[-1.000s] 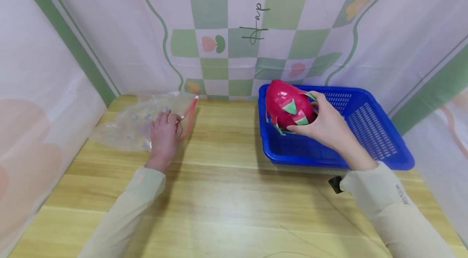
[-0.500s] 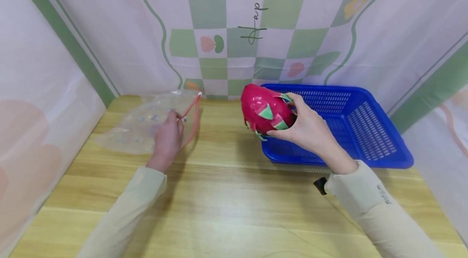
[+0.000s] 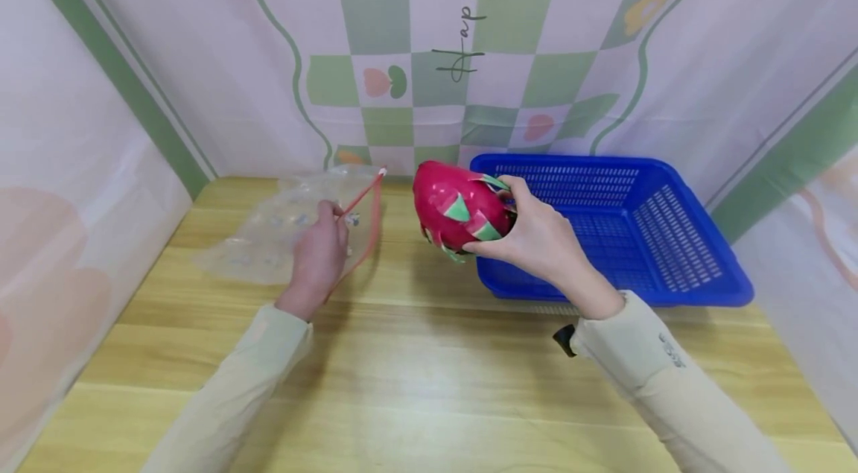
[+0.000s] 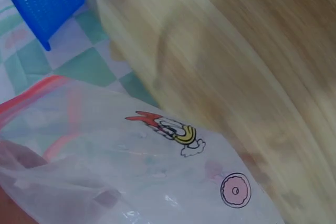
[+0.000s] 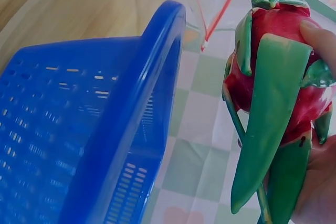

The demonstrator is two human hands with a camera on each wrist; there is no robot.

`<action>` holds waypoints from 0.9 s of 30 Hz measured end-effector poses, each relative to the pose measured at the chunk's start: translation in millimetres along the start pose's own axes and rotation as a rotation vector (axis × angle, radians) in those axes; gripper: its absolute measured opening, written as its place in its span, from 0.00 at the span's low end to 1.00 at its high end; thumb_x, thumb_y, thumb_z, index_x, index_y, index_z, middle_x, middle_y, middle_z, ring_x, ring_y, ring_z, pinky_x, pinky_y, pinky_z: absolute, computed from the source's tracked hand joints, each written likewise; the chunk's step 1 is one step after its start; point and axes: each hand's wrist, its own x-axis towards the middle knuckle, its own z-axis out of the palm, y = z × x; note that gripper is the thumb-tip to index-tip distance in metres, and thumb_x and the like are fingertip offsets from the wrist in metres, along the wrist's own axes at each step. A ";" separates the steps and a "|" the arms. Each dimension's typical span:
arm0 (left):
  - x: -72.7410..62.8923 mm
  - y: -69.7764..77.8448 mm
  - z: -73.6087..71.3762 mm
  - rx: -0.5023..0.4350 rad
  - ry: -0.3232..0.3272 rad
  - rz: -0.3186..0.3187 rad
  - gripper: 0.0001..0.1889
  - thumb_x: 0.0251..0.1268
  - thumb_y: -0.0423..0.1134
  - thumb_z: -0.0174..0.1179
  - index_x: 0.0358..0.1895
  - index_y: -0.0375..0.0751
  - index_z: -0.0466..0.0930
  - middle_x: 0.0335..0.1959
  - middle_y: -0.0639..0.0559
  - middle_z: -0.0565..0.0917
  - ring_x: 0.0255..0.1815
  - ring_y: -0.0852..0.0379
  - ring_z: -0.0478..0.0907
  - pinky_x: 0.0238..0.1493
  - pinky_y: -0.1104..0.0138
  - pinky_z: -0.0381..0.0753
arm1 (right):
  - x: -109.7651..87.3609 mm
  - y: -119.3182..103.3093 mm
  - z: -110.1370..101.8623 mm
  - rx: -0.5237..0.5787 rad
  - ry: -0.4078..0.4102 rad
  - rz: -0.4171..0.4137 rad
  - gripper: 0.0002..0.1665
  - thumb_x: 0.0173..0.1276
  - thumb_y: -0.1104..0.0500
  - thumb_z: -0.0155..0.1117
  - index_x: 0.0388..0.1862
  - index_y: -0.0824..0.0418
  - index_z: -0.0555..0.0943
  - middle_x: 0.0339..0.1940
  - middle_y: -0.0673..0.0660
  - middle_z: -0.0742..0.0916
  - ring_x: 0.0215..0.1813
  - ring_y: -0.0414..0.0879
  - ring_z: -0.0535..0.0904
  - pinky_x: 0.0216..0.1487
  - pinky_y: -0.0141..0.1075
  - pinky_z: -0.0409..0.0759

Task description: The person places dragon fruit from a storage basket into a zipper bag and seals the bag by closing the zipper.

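My right hand (image 3: 536, 238) grips a glossy red dragon fruit (image 3: 452, 201) with green scales, held up just left of the basket. In the right wrist view long green leaves hang from the dragon fruit (image 5: 283, 77), with my thumb pressed on its skin. On the left, my left hand (image 3: 322, 249) pinches the red zip edge of a clear plastic zip bag (image 3: 268, 227), whose mouth gapes toward the fruit. Cartoon prints, including a pink doughnut, show on the bag (image 4: 142, 166) in the left wrist view.
A blue perforated plastic basket (image 3: 733, 283) stands at the right on the wooden table (image 3: 415, 383). Behind rises a checked fabric backdrop (image 3: 375, 15), with more fabric at both sides. A black object (image 3: 565, 340) hangs at my right cuff.
My right hand has carried the dragon fruit leftward, from over the basket to beside it. My left hand has lifted the bag's edge and shifted slightly right, and the bag's mouth has widened.
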 end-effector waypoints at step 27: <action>-7.9 25.5 -0.9 -0.042 -0.081 0.010 0.12 0.74 0.37 0.42 0.53 0.36 0.65 0.15 0.49 0.69 0.14 0.54 0.67 0.14 0.68 0.62 | 7.9 -24.4 37.3 -0.042 -0.005 -0.153 0.54 0.44 0.37 0.77 0.66 0.53 0.64 0.54 0.60 0.84 0.52 0.56 0.82 0.45 0.51 0.83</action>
